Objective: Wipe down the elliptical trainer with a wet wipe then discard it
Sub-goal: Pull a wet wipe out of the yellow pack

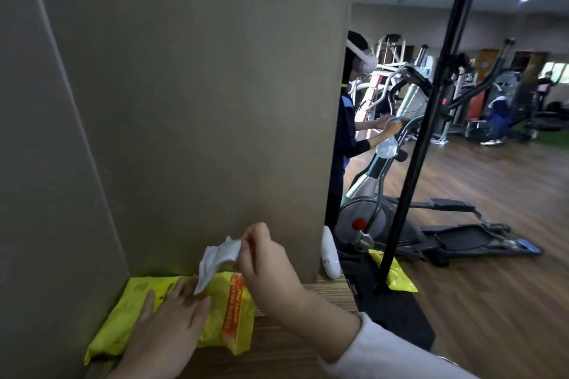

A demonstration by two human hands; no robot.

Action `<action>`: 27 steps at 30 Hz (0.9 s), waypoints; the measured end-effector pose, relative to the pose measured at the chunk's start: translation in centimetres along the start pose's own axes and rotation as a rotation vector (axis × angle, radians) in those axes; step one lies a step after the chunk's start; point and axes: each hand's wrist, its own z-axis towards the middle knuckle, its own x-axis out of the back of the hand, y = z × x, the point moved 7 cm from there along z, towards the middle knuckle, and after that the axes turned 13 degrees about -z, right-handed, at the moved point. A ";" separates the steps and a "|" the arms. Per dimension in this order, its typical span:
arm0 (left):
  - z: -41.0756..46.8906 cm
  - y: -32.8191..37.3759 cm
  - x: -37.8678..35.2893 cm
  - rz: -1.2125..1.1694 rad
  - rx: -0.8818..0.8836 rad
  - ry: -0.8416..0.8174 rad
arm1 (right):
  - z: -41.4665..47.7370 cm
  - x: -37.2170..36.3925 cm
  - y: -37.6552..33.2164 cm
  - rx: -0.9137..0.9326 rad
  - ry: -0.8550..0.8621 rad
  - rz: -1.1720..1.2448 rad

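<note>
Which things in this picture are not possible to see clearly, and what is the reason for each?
Head view:
- Opening of the yellow pack: covered by the left hand and the wet wipe.
- Print on the orange strip: blurred, unreadable.
- Elliptical trainer: crossed by the black pole, details blurred.
- Label on the white bottle: too small.

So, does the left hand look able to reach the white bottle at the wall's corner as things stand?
Probably not easily. The left hand presses flat on the yellow wipe pack, and the right hand, pinching the wet wipe, crosses between it and the white bottle.
</note>
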 end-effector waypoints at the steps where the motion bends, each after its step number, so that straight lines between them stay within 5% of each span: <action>1: 0.0 0.6 0.1 0.056 -0.016 -0.022 | -0.1 0.2 0.0 0.005 0.002 -0.014; 5: 0.3 1.7 1.1 -0.055 0.051 0.011 | -0.6 1.0 0.0 0.013 0.000 -0.059; 12: 0.5 4.6 4.7 -0.806 -0.055 0.225 | -1.9 4.1 1.9 -0.071 0.086 -0.083; 17: 1.3 10.5 3.8 -1.441 0.021 -0.082 | -3.5 8.0 4.2 -0.149 0.225 -0.124; 27: 1.1 24.5 0.8 -1.311 -0.362 -0.148 | -11.7 18.5 9.6 -0.342 0.378 -0.302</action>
